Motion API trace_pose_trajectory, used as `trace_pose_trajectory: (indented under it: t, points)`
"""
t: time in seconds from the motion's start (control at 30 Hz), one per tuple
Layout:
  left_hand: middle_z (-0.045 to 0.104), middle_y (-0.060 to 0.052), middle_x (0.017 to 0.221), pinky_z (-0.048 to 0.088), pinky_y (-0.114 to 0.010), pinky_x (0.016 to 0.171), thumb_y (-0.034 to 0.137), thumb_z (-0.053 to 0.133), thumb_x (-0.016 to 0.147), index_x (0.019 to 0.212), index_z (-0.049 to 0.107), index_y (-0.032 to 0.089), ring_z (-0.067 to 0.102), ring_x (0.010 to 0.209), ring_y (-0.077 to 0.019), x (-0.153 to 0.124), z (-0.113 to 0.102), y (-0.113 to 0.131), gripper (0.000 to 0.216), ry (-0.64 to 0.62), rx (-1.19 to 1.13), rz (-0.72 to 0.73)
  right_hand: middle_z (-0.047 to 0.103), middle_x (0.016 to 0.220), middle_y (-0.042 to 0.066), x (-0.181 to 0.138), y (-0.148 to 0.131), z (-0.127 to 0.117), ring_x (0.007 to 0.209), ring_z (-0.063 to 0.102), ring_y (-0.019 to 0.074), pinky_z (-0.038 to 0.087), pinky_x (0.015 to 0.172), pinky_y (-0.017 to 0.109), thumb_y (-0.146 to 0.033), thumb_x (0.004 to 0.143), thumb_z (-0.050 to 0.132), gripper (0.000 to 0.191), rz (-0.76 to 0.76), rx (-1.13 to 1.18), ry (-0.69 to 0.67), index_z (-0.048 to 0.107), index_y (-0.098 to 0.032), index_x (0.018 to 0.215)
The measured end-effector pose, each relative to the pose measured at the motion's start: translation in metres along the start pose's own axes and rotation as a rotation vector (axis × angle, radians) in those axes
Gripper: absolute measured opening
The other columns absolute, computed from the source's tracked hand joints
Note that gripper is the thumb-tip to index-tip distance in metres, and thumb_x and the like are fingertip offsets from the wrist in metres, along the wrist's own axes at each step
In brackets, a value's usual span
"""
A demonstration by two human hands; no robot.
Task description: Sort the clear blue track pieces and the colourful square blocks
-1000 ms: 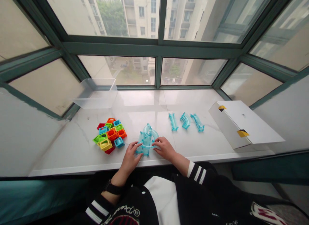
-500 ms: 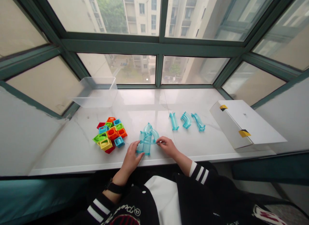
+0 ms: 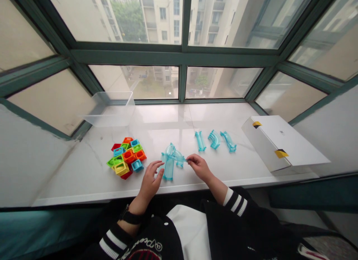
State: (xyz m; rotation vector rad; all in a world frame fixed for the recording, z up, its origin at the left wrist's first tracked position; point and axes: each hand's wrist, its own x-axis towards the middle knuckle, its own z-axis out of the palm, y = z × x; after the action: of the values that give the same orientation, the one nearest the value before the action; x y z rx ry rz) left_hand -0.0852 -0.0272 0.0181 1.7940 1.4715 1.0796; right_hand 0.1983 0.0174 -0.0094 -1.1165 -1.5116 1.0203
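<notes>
A small heap of clear blue track pieces (image 3: 169, 160) lies near the front edge of the white marble sill (image 3: 167, 126). My right hand (image 3: 199, 166) pinches the end of a curved blue track piece (image 3: 179, 158) and draws it rightward off the heap. To the left of the heap, my left hand (image 3: 150, 179) rests on the sill, its fingers loosely apart and its fingertips close to a straight blue piece.
A cluster of coloured square blocks (image 3: 126, 157) sits left of my hands. Three more blue track pieces (image 3: 214, 139) lie in a row to the right. A clear plastic bin (image 3: 110, 108) stands at the back left, and a white box (image 3: 279, 142) at the right.
My right hand has closed on a curved piece and pulled it right, away from the heap. My left hand has let go of the heap and slid slightly left.
</notes>
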Motion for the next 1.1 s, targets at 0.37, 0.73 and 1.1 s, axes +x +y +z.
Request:
trace_pose_trajectory:
  t: [0.37, 0.73, 1.1]
  points:
    - [0.076, -0.009, 0.086, 0.052, -0.026, 0.06, 0.06, 0.076, 0.084, 0.115, 0.063, 0.017, 0.068, 0.069, -0.0166, 0.031, 0.027, 0.024, 0.055, -0.238, -0.974, -0.634, 0.074, 0.097, 0.005, 0.0, -0.026, -0.004, 0.092, 0.069, 0.0215, 0.056, 0.083, 0.036, -0.034, 0.099, 0.064, 0.015, -0.119, -0.037, -0.054, 0.076, -0.025, 0.098]
    - [0.068, -0.002, 0.082, 0.057, -0.029, 0.071, 0.048, 0.088, 0.076, 0.091, 0.065, 0.018, 0.066, 0.072, -0.0141, 0.025, 0.023, 0.025, 0.041, -0.302, -1.0, -0.635, 0.075, 0.107, 0.007, -0.002, -0.027, -0.003, 0.101, 0.071, 0.0221, 0.06, 0.091, 0.038, -0.034, 0.101, 0.061, 0.018, -0.097, -0.016, -0.128, 0.075, -0.025, 0.105]
    - [0.07, 0.001, 0.081, 0.059, -0.033, 0.077, 0.052, 0.092, 0.068, 0.095, 0.063, 0.019, 0.069, 0.075, -0.0157, 0.049, 0.048, 0.031, 0.051, -0.142, -0.772, -0.497, 0.068, 0.111, 0.008, -0.008, -0.049, -0.006, 0.101, 0.067, 0.0239, 0.059, 0.092, 0.042, -0.034, 0.1, 0.067, 0.033, -0.278, -0.23, -0.042, 0.065, -0.029, 0.133]
